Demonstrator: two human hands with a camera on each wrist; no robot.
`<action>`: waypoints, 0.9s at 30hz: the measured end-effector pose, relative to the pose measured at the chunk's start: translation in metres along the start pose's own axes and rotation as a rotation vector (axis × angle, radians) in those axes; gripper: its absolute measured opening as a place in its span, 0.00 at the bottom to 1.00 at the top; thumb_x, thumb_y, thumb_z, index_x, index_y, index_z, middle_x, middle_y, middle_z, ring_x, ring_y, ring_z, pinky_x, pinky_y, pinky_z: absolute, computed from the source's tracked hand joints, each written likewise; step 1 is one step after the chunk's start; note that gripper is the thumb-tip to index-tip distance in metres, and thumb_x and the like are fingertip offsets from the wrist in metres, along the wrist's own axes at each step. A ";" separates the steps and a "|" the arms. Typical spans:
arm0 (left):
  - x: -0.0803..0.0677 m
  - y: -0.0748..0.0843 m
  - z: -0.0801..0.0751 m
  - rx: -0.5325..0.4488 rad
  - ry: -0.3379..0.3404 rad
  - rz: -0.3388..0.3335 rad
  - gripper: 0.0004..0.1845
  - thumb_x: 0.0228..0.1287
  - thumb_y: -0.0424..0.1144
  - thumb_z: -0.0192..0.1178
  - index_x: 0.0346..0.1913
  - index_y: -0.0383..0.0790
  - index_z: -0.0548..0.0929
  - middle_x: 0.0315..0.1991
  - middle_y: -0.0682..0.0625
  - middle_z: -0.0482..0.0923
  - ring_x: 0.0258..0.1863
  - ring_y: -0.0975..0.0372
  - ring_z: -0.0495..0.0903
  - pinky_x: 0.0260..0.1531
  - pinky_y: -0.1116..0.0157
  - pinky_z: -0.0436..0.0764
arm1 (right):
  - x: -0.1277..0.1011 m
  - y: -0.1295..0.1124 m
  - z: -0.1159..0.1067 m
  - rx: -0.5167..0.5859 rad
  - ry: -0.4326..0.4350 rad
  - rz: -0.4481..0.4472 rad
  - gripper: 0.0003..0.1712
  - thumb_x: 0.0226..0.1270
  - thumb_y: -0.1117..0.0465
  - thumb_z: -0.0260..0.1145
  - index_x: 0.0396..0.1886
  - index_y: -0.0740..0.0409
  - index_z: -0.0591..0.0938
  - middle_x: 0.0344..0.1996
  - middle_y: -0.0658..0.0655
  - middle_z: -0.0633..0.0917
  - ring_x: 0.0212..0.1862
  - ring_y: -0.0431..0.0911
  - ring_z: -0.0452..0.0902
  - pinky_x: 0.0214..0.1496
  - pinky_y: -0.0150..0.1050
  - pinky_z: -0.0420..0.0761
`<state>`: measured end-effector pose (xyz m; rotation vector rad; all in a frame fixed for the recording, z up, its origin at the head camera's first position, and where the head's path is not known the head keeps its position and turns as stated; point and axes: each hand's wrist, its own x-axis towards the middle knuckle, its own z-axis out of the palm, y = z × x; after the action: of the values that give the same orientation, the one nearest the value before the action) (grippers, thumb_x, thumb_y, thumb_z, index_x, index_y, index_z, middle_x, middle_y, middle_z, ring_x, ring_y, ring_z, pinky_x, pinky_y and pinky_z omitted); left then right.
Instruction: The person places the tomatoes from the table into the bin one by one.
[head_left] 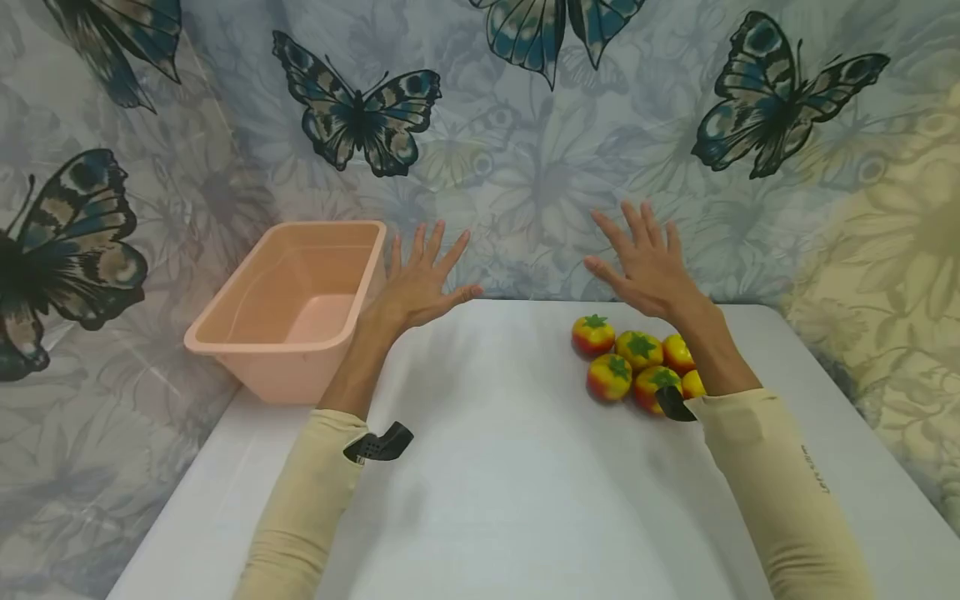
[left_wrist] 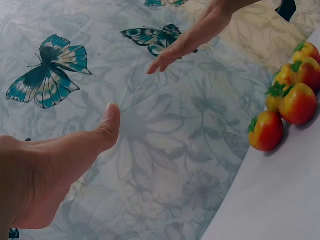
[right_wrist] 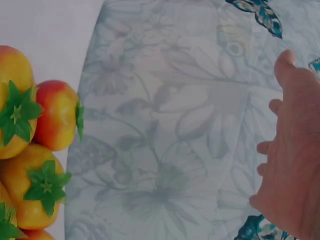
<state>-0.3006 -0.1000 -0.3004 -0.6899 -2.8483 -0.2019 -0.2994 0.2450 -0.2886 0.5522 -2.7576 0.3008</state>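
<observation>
Evidently both hands, left [head_left: 420,283] and right [head_left: 647,262], hovered spread and empty (holding nothing) between tub [head_left: 296,308] and tomatoes [head_left: 637,367].

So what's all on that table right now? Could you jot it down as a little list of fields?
left hand: raised, fingers spread, holding nothing
right hand: raised, fingers spread, holding nothing
toy tomatoes: clustered on the table under the right forearm, red and yellow with green tops
tub: pink, nothing visible in it, at the table's far left
table: white
backdrop: floral cloth with butterflies
</observation>
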 end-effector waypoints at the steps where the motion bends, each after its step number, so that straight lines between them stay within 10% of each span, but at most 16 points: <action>1: 0.000 0.000 0.000 -0.004 0.003 0.000 0.45 0.53 0.77 0.30 0.71 0.63 0.33 0.71 0.51 0.19 0.69 0.51 0.23 0.59 0.46 0.19 | 0.000 0.000 0.000 -0.001 -0.001 -0.003 0.39 0.65 0.31 0.37 0.72 0.36 0.41 0.72 0.58 0.36 0.70 0.55 0.20 0.62 0.65 0.26; 27: -0.017 0.008 -0.008 -0.105 0.007 0.065 0.43 0.57 0.72 0.40 0.69 0.69 0.32 0.73 0.49 0.36 0.70 0.51 0.27 0.61 0.46 0.22 | -0.041 0.007 0.000 0.002 -0.001 -0.009 0.35 0.66 0.38 0.48 0.71 0.32 0.50 0.71 0.63 0.44 0.70 0.64 0.34 0.61 0.69 0.36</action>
<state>-0.2811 -0.1021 -0.2956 -0.7992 -2.8201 -0.3455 -0.2661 0.2651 -0.3037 0.5653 -2.7553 0.3007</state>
